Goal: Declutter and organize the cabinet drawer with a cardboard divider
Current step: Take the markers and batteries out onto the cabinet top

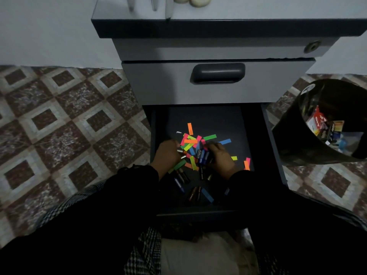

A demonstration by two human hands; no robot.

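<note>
**Both hands down among batteries and paper strips in the open bottom drawer**

Head view: a grey cabinet (216,50) stands against a pale wall on a patterned tile floor (65,120). Its bottom drawer (256,139) is pulled out towards the person, and the drawer above it is shut, with a dark recessed handle (217,73) in its front.

Scattered over the dark floor of the open drawer lie bright paper strips (190,129) in orange, green, pink, yellow and blue, heaped mostly in the middle, with a few off to the right near the side wall. Loose batteries (179,180) lie nearer the front edge, some in shadow between the two sleeves.

The left hand (167,153) rests low in the drawer at the left of the heap, its fingers bent down towards two small silvery-ended batteries; whether its grip has closed on anything, I cannot tell. The right hand (220,158) sits at the right of the heap, its fingers curled round a bundle of batteries (202,155) with dark blue and black jackets, so its grip is closed on them. Both arms wear dark sleeves.

To the right of the cabinet stands a black bin (294,139), tilted towards the camera, with packaging and cards inside. On the cabinet's top, at the far edge of the frame, lie pale roll-like objects (199,1), too cropped to name.
</note>
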